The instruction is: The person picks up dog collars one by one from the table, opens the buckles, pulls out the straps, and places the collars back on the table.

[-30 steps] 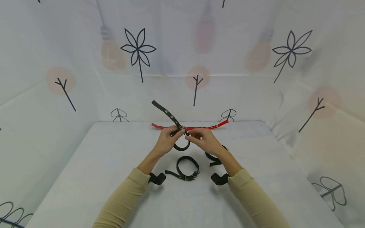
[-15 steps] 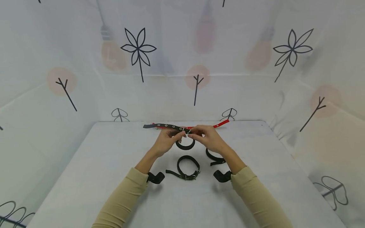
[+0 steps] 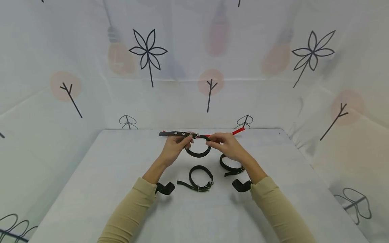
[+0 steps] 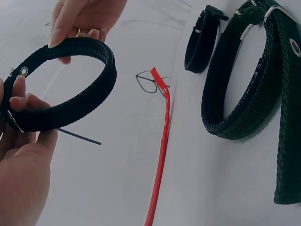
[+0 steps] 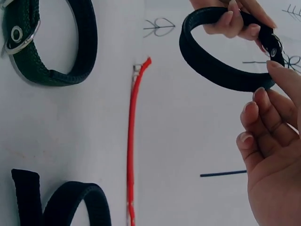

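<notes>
Both hands hold up a dark buckled collar (image 3: pixel 198 155), its strap bent into a loop and its eyeleted tail pointing left. My left hand (image 3: pixel 172 148) grips it by the metal buckle, with the tail passing behind the fingers. Thumb and fingertips of my right hand (image 3: pixel 226 145) pinch the loop's right side. In the left wrist view the collar (image 4: pixel 91 106) forms a round band between both hands. A thin red collar (image 3: pixel 238 131) lies behind, partly hidden by the hands. Nearer the person, a dark green collar (image 3: pixel 194 187) lies buckled in a loop.
Another dark looped collar (image 3: pixel 232 171) lies on the white table (image 3: pixel 194 219) by the right wrist, partly behind the forearm. Each wrist wears a black camera mount. A white cloth backdrop (image 3: pixel 182 104) with printed flowers rises behind the table and at both sides.
The held collar's tail has swung down from slanting up-left to nearly level. My right hand has slid from the buckle to the loop's right side, and the loop shows wider.
</notes>
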Demonstrator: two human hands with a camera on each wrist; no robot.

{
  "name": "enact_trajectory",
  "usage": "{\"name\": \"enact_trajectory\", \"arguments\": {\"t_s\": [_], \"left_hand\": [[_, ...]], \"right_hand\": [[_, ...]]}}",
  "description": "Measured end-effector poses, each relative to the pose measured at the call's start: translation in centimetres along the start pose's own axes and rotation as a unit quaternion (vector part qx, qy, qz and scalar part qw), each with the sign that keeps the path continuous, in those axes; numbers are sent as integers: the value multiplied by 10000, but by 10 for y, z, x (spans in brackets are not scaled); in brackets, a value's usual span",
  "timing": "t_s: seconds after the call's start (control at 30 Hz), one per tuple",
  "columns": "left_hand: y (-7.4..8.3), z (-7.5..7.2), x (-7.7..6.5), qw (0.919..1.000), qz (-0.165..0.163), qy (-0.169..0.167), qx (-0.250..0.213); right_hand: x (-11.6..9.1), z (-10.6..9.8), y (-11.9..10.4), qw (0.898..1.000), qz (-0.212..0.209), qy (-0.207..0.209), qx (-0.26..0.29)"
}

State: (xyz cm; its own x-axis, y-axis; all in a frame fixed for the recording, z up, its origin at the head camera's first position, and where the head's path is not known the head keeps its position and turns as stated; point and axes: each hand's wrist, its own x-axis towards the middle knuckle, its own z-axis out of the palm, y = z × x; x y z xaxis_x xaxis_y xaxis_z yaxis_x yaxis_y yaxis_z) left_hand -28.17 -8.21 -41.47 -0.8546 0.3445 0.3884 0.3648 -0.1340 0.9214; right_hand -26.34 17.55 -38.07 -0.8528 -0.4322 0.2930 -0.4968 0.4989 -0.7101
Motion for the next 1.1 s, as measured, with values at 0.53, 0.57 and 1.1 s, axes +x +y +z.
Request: {"name": "enact_trajectory", "arguments": {"t_s": [0.53, 0.57, 1.1], "left_hand": [[3, -3, -3, 9999, -118, 120, -32], [3, -4, -3, 9998, -129, 151, -49], [4, -4, -5, 9998, -201, 1, 64]], "right_hand": [[1, -3, -3, 9998, -194, -23, 7], [1, -3, -2, 9998, -174, -25, -13], [6, -3, -6, 9991, -383, -60, -155]]}}
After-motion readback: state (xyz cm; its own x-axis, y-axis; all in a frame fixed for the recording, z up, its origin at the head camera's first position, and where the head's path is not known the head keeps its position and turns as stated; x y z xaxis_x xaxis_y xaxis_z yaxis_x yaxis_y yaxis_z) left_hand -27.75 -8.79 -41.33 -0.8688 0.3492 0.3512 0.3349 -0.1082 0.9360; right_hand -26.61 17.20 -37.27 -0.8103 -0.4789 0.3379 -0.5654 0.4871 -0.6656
